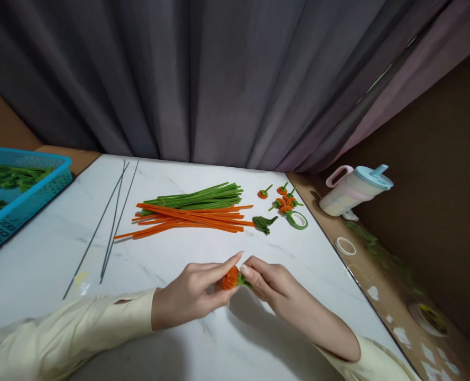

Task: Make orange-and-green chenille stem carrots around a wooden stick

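Between my two hands is a small orange pipe-cleaner pumpkin (230, 278) with a green stem. My left hand (203, 286) is closed around its orange body, thumb and fingers on either side. My right hand (272, 280) pinches the green part at its right side; the fingertips hide most of that stem. Just beyond my hands lie a bundle of orange pipe cleaners (195, 219) and a bundle of green pipe cleaners (203, 197). A dark green pipe-cleaner leaf piece (263, 224) rests by their right end.
Several finished pumpkins (286, 201) sit at the back right beside a roll of green tape (297, 220). Thin dark wires (116, 217) lie at left. A blue basket (56, 182) with green pieces stands far left. A tumbler (353, 190) and a white ring (344, 246) are at right.
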Motion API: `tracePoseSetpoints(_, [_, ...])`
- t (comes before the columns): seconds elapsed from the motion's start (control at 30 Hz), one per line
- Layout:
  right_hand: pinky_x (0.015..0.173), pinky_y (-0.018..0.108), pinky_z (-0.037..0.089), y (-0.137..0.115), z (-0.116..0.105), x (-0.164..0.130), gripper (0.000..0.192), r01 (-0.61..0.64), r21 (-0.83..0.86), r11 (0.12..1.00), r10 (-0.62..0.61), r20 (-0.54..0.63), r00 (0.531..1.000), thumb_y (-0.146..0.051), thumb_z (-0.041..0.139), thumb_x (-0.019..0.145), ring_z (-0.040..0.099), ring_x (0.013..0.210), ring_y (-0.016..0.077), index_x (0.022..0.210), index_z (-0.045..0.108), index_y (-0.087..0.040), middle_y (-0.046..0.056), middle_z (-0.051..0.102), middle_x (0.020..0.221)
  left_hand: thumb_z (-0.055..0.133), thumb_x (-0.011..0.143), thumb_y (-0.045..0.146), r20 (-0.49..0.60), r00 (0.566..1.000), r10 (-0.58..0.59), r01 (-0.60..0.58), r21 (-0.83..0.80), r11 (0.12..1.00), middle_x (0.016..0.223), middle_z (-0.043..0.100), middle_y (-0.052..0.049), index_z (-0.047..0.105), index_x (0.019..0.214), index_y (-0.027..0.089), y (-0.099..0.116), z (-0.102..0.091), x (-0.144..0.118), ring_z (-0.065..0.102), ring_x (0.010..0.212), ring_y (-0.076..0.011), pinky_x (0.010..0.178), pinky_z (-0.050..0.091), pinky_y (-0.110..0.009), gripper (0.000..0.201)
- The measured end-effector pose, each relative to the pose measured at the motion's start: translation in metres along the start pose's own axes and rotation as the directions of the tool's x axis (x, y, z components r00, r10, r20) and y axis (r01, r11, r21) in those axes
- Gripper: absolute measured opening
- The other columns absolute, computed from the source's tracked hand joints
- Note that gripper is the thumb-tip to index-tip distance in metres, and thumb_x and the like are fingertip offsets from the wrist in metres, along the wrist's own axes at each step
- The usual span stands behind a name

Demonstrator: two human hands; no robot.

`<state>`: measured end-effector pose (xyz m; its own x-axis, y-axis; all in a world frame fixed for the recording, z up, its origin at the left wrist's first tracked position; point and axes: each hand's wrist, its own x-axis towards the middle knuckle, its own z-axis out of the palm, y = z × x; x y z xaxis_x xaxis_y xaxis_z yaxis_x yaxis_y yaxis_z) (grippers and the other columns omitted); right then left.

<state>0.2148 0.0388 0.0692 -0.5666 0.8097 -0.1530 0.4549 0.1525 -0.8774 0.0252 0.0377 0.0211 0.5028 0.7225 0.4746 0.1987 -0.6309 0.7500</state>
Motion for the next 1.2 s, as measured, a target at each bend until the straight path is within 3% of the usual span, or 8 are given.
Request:
tracePoseSetpoints(0.27, [0.056, 0.02, 0.032, -0.005, -0.001, 0.0, 0.034, 0.001, 0.058, 0.998, -0.003, 0.042, 0.999, -0.043, 0.034, 0.097, 0.038, 0.06, 0.0092, 0.079, 0.046, -0.017, -0.002, 0.046, 0.068, 0.048, 0.088, 0.019, 0.016, 0.998, 0.064, -0.064, 0.012, 0.998, 0.074, 0.066, -0.002, 0.033, 0.141, 0.02, 0.002, -0.002, 0.0, 0.062, 0.061, -0.0104, 0.065, 0.055, -0.019, 0.055])
tracePoseSetpoints(0.57, [0.05, 0.021, 0.026, -0.004, 0.001, -0.001, 0.035, -0.005, 0.081, 0.997, 0.004, 0.011, 1.0, -0.043, 0.038, 0.096, 0.031, 0.051, 0.0078, 0.076, 0.049, -0.016, -0.005, 0.042, 0.059, 0.051, 0.085, 0.014, 0.006, 0.994, 0.112, -0.112, 0.001, 0.994, 0.072, 0.066, -0.002, 0.031, 0.142, 0.018, 0.001, -0.001, -0.001, 0.062, 0.062, -0.0109, 0.061, 0.053, -0.017, 0.06])
tracePoseSetpoints(0.7, [0.054, 0.021, 0.03, -0.002, 0.001, 0.001, 0.033, 0.012, 0.032, 0.999, -0.012, -0.011, 1.0, -0.042, 0.037, 0.096, 0.039, 0.055, 0.0089, 0.08, 0.051, -0.017, -0.002, 0.05, 0.064, 0.05, 0.086, 0.016, 0.001, 0.999, 0.038, -0.038, -0.006, 0.999, 0.067, 0.065, 0.0, 0.037, 0.139, 0.018, -0.002, 0.002, -0.001, 0.059, 0.054, -0.0088, 0.056, 0.052, -0.016, 0.055])
tracePoseSetpoints(0.87, [0.055, 0.021, 0.034, -0.012, -0.006, -0.006, 0.034, -0.11, 0.011, 0.994, 0.11, -0.013, 0.994, -0.049, 0.028, 0.097, 0.041, 0.056, 0.0106, 0.098, 0.046, -0.021, -0.002, 0.05, 0.068, 0.052, 0.084, 0.018, 0.029, 0.988, -0.15, 0.153, -0.157, 0.976, 0.065, 0.067, 0.0, 0.046, 0.133, 0.014, -0.002, 0.0, 0.003, 0.058, 0.05, -0.008, 0.054, 0.052, -0.018, 0.049])
tracePoseSetpoints(0.93, [0.057, 0.022, 0.036, -0.016, -0.014, -0.009, 0.033, -0.129, -0.03, 0.991, 0.127, -0.041, 0.991, -0.049, 0.026, 0.097, 0.043, 0.059, 0.0113, 0.101, 0.045, -0.022, -0.002, 0.051, 0.071, 0.054, 0.084, 0.022, 0.086, 0.94, -0.33, 0.341, -0.266, 0.902, 0.062, 0.067, -0.001, 0.047, 0.132, 0.011, 0.0, -0.004, 0.009, 0.056, 0.048, -0.0088, 0.051, 0.051, -0.019, 0.05])
tracePoseSetpoints(1.03, [0.062, 0.023, 0.039, -0.008, -0.025, -0.008, 0.033, -0.134, -0.104, 0.986, 0.119, -0.137, 0.983, -0.046, 0.024, 0.097, 0.049, 0.066, 0.0128, 0.095, 0.045, -0.021, 0.0, 0.054, 0.076, 0.057, 0.084, 0.031, 0.257, 0.802, -0.538, 0.592, -0.462, 0.661, 0.065, 0.069, -0.005, 0.049, 0.129, 0.007, -0.001, -0.013, 0.018, 0.057, 0.047, -0.0099, 0.045, 0.046, -0.019, 0.052])
tracePoseSetpoints(1.1, [0.064, 0.025, 0.039, 0.012, -0.028, -0.003, 0.03, -0.154, -0.183, 0.971, 0.118, -0.194, 0.974, -0.044, 0.026, 0.097, 0.05, 0.068, 0.014, 0.095, 0.045, -0.02, 0.001, 0.054, 0.078, 0.059, 0.083, 0.032, 0.387, 0.74, -0.55, 0.658, -0.583, 0.477, 0.084, 0.071, -0.013, 0.056, 0.122, 0.008, -0.005, -0.016, 0.023, 0.06, 0.05, -0.0105, 0.041, 0.043, -0.018, 0.047])
tracePoseSetpoints(1.2, [0.064, 0.029, 0.041, 0.05, -0.023, 0.005, 0.02, -0.073, -0.362, 0.929, -0.004, -0.206, 0.979, -0.033, 0.033, 0.095, 0.049, 0.068, 0.016, 0.093, 0.046, -0.019, 0.004, 0.054, 0.08, 0.061, 0.081, 0.029, 0.528, 0.676, -0.513, 0.693, -0.692, 0.201, 0.097, 0.069, -0.018, 0.064, 0.108, 0.006, -0.013, -0.018, 0.026, 0.058, 0.047, -0.008, 0.036, 0.037, -0.016, 0.035])
